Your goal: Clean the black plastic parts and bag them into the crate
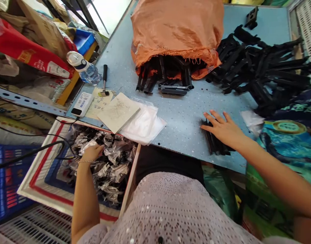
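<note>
My left hand (91, 152) reaches into a cardboard box (131, 176) packed with black parts in transparent plastic bags (112, 162), and it grips one bagged part. My right hand (222, 128) lies palm down with fingers spread on a small pile of long black plastic parts (215, 142) at the edge of the blue speckled table (180, 115). A much larger heap of black parts (259, 71) lies beyond it. More spill from an orange woven sack (173, 34).
On the table are a hammer (104, 79), a power bank (83, 104), paper notes (99, 103), a square board (118, 112) and a stack of white plastic bags (142, 123). A water bottle (88, 69) lies at the table's left edge. Shelves with packaging stand left.
</note>
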`<state>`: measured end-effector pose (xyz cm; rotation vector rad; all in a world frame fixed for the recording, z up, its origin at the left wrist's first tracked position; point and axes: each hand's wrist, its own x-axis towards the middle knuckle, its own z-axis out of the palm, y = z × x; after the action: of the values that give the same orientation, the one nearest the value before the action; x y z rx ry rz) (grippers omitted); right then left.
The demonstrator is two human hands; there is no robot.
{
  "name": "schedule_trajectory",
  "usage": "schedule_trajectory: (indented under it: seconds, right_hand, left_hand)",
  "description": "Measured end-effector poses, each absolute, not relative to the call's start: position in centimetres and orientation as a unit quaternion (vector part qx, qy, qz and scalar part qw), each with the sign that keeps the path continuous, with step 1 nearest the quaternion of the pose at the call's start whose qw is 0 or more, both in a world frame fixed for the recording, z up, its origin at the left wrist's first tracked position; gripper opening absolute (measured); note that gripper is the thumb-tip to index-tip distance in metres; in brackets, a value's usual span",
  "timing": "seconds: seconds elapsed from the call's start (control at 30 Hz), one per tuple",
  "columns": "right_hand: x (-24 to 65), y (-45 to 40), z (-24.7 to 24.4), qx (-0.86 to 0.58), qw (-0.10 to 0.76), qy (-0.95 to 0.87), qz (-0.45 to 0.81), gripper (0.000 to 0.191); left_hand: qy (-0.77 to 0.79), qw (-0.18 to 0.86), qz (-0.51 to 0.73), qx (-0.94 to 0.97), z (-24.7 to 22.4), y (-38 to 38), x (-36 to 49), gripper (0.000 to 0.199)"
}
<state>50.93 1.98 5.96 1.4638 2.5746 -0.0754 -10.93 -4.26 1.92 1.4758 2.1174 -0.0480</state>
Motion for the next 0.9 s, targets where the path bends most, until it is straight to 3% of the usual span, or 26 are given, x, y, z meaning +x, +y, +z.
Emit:
schedule_trajectory:
  seconds: [0.1, 0.2, 0.27, 0.33, 0.47, 0.53, 0.6, 0.67, 0.73, 0.8, 0.9]
  right_hand:
    - [48.8, 3.4, 6.8, 0.474, 0.116, 0.868, -0.089, 0.027]
    - [45.5, 3.6, 7.5, 0.568, 0.122, 0.789, -0.199, 0.049]
    - [43.2, 3.2, 7.1, 0.616, 0.049, 0.73, -0.293, 0.06]
    - [41.2, 2.8, 6.0, 0.606, -0.075, 0.676, -0.412, 0.058]
    - [37.1, 2.6, 3.8, 0.474, -0.251, 0.585, -0.609, 0.053]
    - [35.1, 3.0, 3.4, 0.441, -0.25, 0.607, -0.612, 0.049]
    - [33.6, 3.6, 3.5, 0.465, -0.198, 0.678, -0.534, 0.037]
    - [32.8, 4.2, 4.1, 0.505, -0.13, 0.742, -0.422, 0.023]
    - [32.5, 4.6, 4.7, 0.526, -0.101, 0.767, -0.354, 0.017]
    - [32.4, 4.8, 4.9, 0.523, -0.113, 0.753, -0.383, 0.016]
    - [31.5, 4.9, 4.0, 0.503, -0.13, 0.645, -0.56, 0.016]
  left_hand:
    - [0.704, 0.323, 0.133, 0.619, 2.9, -1.9, -2.8, 0.047]
    - [0.643, 0.259, 0.251, 0.676, 2.8, 0.8, 5.7, 0.032]
    - [0.66, 0.22, 0.238, 0.678, 2.1, 2.8, 9.0, 0.017]
    - [0.677, 0.227, 0.237, 0.659, 1.3, 4.7, 9.6, 0.005]
    - [0.665, 0.367, 0.306, 0.573, 0.4, 7.0, 6.9, 0.023]
    - [0.646, 0.447, 0.323, 0.528, 0.4, 7.2, 5.8, 0.024]
    - [0.639, 0.462, 0.346, 0.509, 0.5, 6.9, 5.2, 0.017]
    - [0.647, 0.398, 0.36, 0.542, 0.7, 6.3, 4.9, 0.007]
    - [0.654, 0.29, 0.327, 0.617, 0.9, 5.7, 4.5, 0.014]
    - [0.646, 0.202, 0.264, 0.687, 1.0, 5.2, 4.3, 0.03]
    - [0.631, 0.156, 0.224, 0.726, 1.2, 4.6, 4.5, 0.048]
